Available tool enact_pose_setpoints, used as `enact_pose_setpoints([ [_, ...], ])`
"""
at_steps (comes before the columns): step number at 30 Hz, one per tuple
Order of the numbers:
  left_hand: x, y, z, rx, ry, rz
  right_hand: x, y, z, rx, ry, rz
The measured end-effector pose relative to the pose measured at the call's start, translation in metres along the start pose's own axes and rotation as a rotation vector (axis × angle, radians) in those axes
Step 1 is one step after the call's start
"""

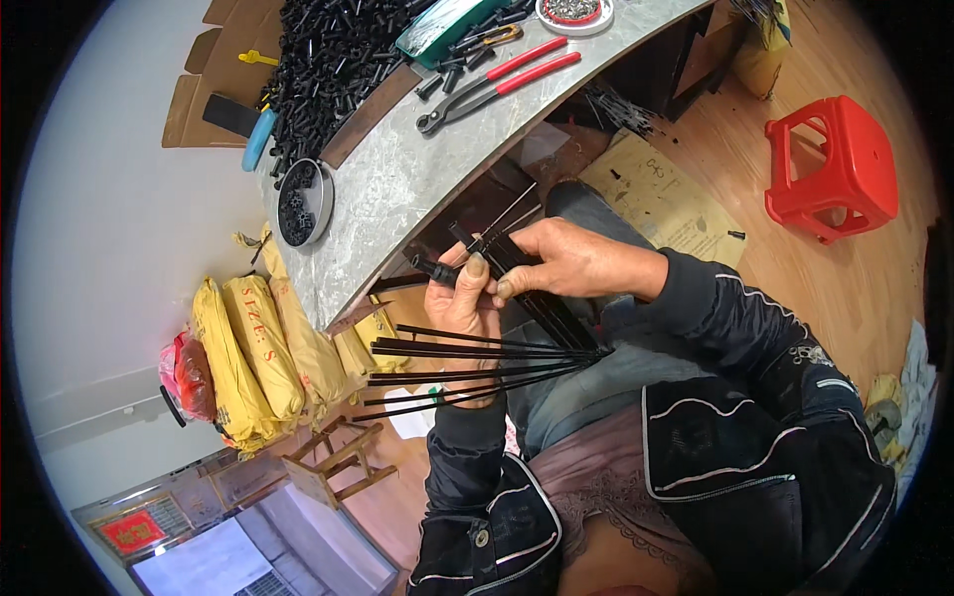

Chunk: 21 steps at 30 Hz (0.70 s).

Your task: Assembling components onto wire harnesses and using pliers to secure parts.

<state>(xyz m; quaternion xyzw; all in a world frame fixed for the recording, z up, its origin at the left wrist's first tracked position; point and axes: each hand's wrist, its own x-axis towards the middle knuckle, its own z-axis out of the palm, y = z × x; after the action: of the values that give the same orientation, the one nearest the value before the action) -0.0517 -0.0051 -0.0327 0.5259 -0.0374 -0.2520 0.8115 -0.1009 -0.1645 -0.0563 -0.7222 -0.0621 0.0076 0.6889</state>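
My left hand [459, 308] is closed around a short black tubular piece [434, 269], its thumb pressed along it. My right hand [588, 260] meets it from the right, thumb and fingers pinching at a bundle of thin black rods [552, 320] that look like umbrella ribs. Thin metal wires stick up past the fingers. Below the hands, more black rods [437, 348] fan out leftward over my left wrist from one gathered point above my lap. Exactly where the fingertips grip is partly hidden.
The grey table [383, 199] ahead holds a heap of black plastic parts [333, 60], red-handled pincers [502, 84], a teal tray [437, 40] and a round tin [305, 204] of small black pieces. A red stool [845, 164] stands right; yellow sacks [258, 343] lean left.
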Motion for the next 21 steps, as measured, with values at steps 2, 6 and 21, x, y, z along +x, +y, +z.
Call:
enact_pose_setpoints([
  [2, -0.001, -0.001, -0.002, -0.035, -0.013, -0.018, 0.000, 0.010, -0.001, 0.074, -0.026, 0.032],
  [6, -0.003, -0.003, -0.005, -0.124, -0.069, -0.007, -0.003, 0.000, -0.004, 0.231, -0.098, 0.281],
  [21, -0.017, 0.003, -0.004, 0.255, 0.056, 0.172, -0.008, -0.014, 0.005, 0.250, -0.044, 0.158],
])
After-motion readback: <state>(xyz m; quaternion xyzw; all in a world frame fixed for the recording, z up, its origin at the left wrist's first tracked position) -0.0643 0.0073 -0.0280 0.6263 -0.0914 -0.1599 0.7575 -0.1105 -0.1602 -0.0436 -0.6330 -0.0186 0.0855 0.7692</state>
